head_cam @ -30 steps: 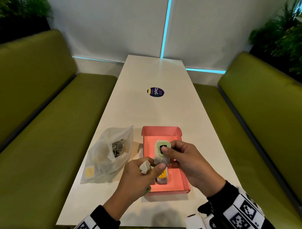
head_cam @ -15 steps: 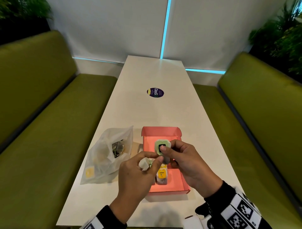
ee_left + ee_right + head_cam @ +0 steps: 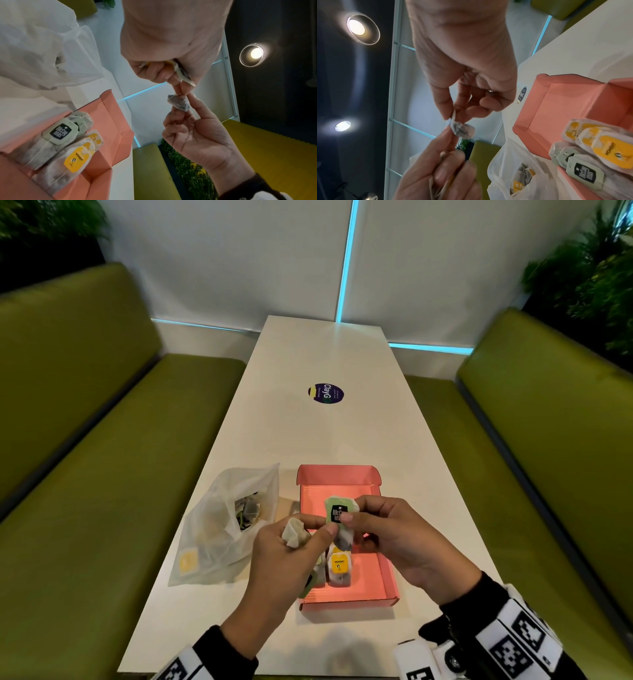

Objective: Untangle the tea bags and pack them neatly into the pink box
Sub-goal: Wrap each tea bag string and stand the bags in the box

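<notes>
The open pink box [image 3: 375, 580] lies on the white table, with yellow-tagged tea bags [image 3: 339, 568] and green-tagged tea bags [image 3: 59, 133] lined up at its near end. Above it my right hand [image 3: 352, 513] pinches a green-tagged tea bag [image 3: 337, 511], whose pouch [image 3: 179, 103] hangs between both hands. My left hand [image 3: 325, 530] pinches the top of that pouch with thumb and forefinger. Its other fingers curl round a second tea bag [image 3: 293, 534] with a yellow tag. The right wrist view shows the same pouch [image 3: 462, 130] between the fingertips.
A clear plastic bag [image 3: 226, 525] with several tangled tea bags lies left of the box. A dark round sticker [image 3: 325, 393] is further up the table. Green benches [image 3: 102, 457] run along both sides.
My left hand has risen a little from the box's near end and closed in on the right hand's tea bag. The right hand has stayed nearly in place.
</notes>
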Tool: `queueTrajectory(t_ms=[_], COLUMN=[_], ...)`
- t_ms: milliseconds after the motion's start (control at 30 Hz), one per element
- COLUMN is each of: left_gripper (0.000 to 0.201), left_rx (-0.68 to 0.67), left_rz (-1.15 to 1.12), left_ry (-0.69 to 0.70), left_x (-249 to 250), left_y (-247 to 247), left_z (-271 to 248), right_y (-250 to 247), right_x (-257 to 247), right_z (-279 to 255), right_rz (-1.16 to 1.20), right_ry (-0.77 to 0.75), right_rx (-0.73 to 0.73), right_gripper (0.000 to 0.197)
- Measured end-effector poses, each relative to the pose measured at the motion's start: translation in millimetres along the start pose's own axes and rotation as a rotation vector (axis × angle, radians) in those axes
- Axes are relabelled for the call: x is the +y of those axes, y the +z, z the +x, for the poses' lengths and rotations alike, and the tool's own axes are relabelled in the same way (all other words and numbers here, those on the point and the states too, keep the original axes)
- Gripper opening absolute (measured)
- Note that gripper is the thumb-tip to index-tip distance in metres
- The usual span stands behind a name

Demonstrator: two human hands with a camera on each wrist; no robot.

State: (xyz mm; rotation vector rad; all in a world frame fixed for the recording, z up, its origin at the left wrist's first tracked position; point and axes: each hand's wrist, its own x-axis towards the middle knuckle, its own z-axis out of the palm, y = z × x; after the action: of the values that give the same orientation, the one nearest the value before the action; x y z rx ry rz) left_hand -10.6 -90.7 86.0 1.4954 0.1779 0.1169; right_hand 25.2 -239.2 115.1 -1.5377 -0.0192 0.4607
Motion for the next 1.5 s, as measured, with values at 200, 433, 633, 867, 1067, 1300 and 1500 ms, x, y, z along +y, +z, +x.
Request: queueTrajectory(t_ms=[200, 433, 633, 867, 1067, 1300, 1500], left_gripper=[0.010, 0.010, 0.030, 0.040, 0.020, 0.022, 0.030], left_rx=[-0.195, -0.030, 0.054, 0.086, 0.080, 0.117, 0.119], left_rz=[-0.201, 0.067, 0.171, 0.273, 0.338, 0.380, 0.381], left_ry=[-0.105, 0.147, 0.188, 0.204, 0.282, 0.320, 0.264], left_x=[13.5, 5.5, -3.3, -6.4, -4.3, -7.9, -13.2], left_y=[-2.2, 1.5, 4.8, 6.0, 7.4, 5.2, 4.2], left_z=[-1.5, -6.9, -7.0, -3.6, -5.1, -4.0, -2.9], right_y=[-3.8, -1.0, 1.0, 1.5, 1.3, -0.3, -0.3], right_x=[2.6, 1.2, 1.9, 3.4, 4.2, 2.3, 2.8], right_z=[2.2, 3.2, 3.0, 5.3, 7.0, 7.5, 8.0], right_rz=[0.083, 0.101, 0.129, 0.074, 0.044, -0.029, -0.022], right_ry=[0.041, 0.006, 0.012, 0.037, 0.038, -0.005, 0.012], right_rx=[-0.068, 0.062, 0.073, 0.068, 0.088, 0.188, 0.195], right_gripper=[0.011, 0.008, 0.010, 0.013, 0.017, 0.013, 0.010])
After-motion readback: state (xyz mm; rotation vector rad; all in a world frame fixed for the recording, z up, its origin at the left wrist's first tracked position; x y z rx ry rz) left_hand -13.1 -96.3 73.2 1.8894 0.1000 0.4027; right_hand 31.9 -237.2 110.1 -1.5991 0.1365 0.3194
